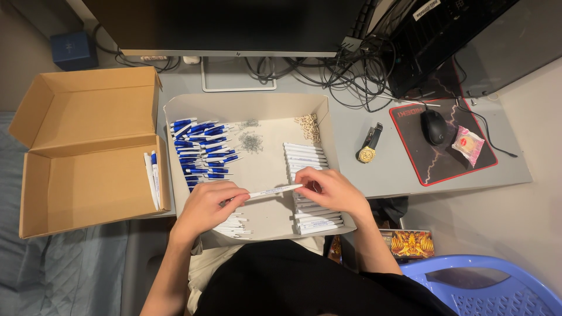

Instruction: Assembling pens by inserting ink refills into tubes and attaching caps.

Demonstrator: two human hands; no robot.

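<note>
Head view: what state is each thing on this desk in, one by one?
White pen barrel: held level between both hands.
Left hand: pinching the barrel's left end.
Right hand: pinching its right end.
White tray: open, holding sorted pen parts.
Blue pen caps: piled loosely.
White barrels: stacked in a row.
Cardboard box: lid open, two pens inside.
Monitor: dark.
Wristwatch: lying off the wrist.

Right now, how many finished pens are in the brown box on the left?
2: two pens stand side by side against the right wall of the brown box. None seems hidden.
</note>
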